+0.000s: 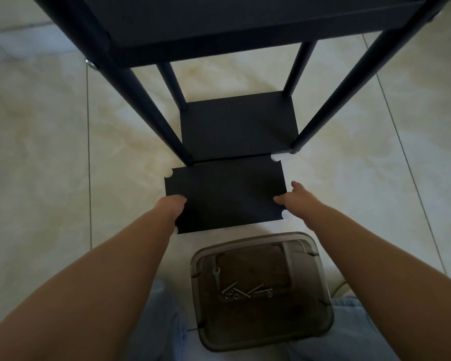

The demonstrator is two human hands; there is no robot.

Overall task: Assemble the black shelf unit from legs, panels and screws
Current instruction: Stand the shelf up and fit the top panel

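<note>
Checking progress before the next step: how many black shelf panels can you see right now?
3. One top panel fixed high on the legs, one lower panel near the floor between the legs, and one loose panel on the floor, held by the left hand and right hand. Others may be out of view.
</note>
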